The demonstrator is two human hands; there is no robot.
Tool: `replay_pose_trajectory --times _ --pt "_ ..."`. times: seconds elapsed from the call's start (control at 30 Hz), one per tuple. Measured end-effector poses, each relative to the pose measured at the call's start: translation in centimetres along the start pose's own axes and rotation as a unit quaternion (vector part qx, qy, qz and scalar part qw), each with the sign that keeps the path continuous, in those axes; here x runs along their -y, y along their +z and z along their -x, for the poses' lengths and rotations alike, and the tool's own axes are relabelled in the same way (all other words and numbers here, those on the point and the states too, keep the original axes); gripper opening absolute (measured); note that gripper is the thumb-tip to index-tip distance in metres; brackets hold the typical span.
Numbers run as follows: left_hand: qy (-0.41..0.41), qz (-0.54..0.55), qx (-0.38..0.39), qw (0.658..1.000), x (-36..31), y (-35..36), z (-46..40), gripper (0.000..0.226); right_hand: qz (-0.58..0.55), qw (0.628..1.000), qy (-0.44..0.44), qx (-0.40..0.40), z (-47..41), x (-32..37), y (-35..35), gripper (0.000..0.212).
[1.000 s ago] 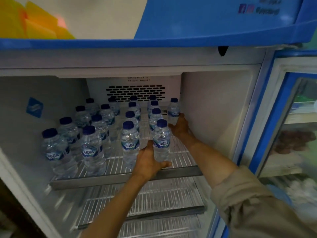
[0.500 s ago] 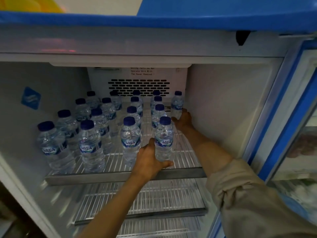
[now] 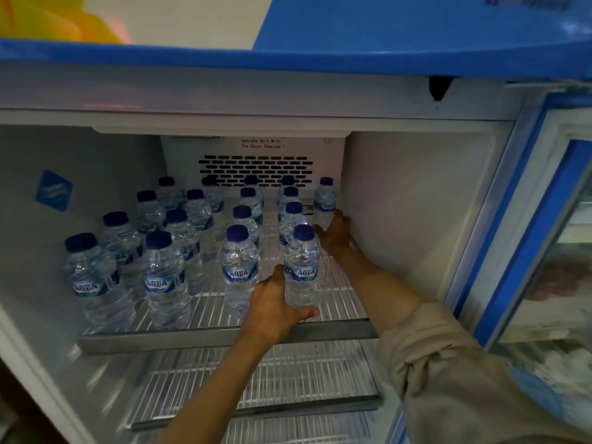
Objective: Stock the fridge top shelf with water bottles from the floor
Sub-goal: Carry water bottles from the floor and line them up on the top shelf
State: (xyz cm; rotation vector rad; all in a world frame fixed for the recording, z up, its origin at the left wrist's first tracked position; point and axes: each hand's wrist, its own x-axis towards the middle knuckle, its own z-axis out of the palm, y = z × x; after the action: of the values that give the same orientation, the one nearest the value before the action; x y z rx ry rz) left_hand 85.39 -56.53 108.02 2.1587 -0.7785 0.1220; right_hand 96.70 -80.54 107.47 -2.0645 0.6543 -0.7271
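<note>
The left hand (image 3: 275, 310) wraps the base of the front bottle (image 3: 301, 267), which stands upright on the top shelf (image 3: 224, 336) near its front rail, while the right hand (image 3: 334, 233), fingers fairly straight, reaches deeper, just below the back bottle (image 3: 324, 201) by the wall; whether it touches is unclear. To seat both well, I'd release only once each base sits flat across the wires, then slide fingers away sideways without nudging the neighbours to the left
</note>
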Motion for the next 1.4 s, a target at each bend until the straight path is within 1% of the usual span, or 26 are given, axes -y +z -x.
replay_pose_trajectory --times 0.13,0.27,0.33,0.43,0.5,0.6,0.67,0.73,0.8,0.93,1.0,1.17,1.3,1.4 --pt "-0.008 -0.001 0.011 1.0 -0.3 -0.3 0.2 0.089 -0.002 0.999 0.036 0.031 0.5 0.1 -1.0 0.083" --pt "-0.023 -0.006 0.022 0.999 -1.0 -0.5 0.6 0.088 0.016 0.998 0.046 0.039 2.6 0.1 -2.2 0.084" --pt "-0.037 -0.012 0.022 0.999 -1.4 -0.6 0.8 0.087 0.031 0.998 0.033 0.037 4.1 0.4 -2.7 0.082" --pt "-0.058 -0.022 0.015 0.998 -1.9 -0.8 1.3 0.086 0.048 0.998 0.002 0.037 6.6 1.4 -4.2 0.073" --pt "-0.07 -0.029 0.017 0.997 -2.2 -1.0 1.7 0.085 0.062 0.997 -0.02 0.04 8.3 2.1 -5.6 0.072" --pt "-0.087 -0.036 0.02 0.995 -2.4 -1.7 2.6 0.078 0.074 0.996 -0.029 0.028 10.8 3.0 -7.4 0.068" --pt "-0.091 -0.02 0.001 0.996 -2.4 -2.2 3.6 0.074 0.079 0.996 -0.033 0.02 12.7 3.6 -8.5 0.067" --pt "-0.079 -0.005 -0.034 0.996 -2.6 -2.9 5.0 0.066 0.083 0.996 -0.042 0.016 15.1 4.1 -9.8 0.066" --pt "-0.059 0.007 -0.054 0.997 -2.9 -3.8 6.5 0.058 0.073 0.996 -0.056 0.011 17.5 4.4 -10.9 0.065" --pt "-0.012 0.009 -0.056 0.998 -3.8 -5.5 9.9 0.06 0.053 0.995 -0.078 -0.006 22.7 4.9 -13.2 0.064" --pt "0.005 -0.002 -0.058 0.998 -4.4 -6.3 12.0 0.057 0.051 0.996 -0.079 -0.006 25.4 5.1 -14.4 0.062" --pt "0.017 -0.031 -0.038 0.999 -6.8 -7.9 18.6 0.045 0.058 0.995 -0.076 -0.018 32.7 4.7 -17.0 0.049" --pt "0.021 -0.033 -0.035 0.999 -8.8 -8.6 25.7 0.045 0.045 0.997 -0.058 -0.021 40.9 3.6 -19.2 0.051" --pt "0.013 -0.039 -0.033 0.999 -10.0 -9.0 31.9 0.05 0.032 0.998 -0.057 0.001 48.2 3.0 -20.9 0.054"
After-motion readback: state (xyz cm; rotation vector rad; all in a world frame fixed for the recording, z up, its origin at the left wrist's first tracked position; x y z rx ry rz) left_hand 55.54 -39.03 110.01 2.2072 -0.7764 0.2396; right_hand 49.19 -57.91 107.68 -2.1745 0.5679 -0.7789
